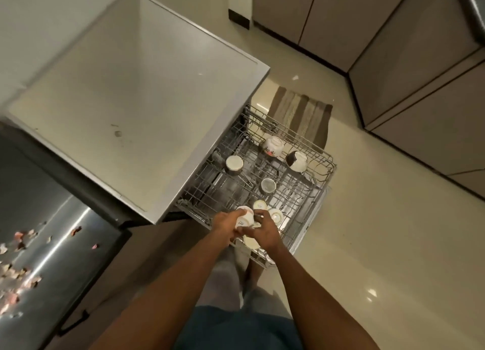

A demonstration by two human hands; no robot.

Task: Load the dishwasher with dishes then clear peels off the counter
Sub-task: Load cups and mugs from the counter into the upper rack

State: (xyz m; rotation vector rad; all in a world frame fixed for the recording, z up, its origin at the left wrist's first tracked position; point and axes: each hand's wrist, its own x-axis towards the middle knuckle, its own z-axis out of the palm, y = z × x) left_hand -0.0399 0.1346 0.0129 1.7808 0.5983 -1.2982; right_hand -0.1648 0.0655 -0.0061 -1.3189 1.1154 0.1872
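Note:
The dishwasher's wire rack [319, 189] is pulled out below the grey counter top [136, 105]. Several upturned cups stand in it: two patterned mugs [273, 146] at the far side and two steel cups [234, 165] in the middle. At the rack's near edge my left hand [225, 225] grips a white cup [244, 219] lying on its side. My right hand [265, 231] holds the same cup from the right, its fingers curled at the cup's rim. More white cups [259, 205] sit just beyond my hands. Pink peels [18, 271] lie scattered on the steel counter at the left.
A striped mat [299, 113] lies on the floor beyond the rack. Grey cabinet doors [420, 74] run along the right and far side. Pale floor [380, 231] spreads to the right of the rack. My legs stand right at the rack's front edge.

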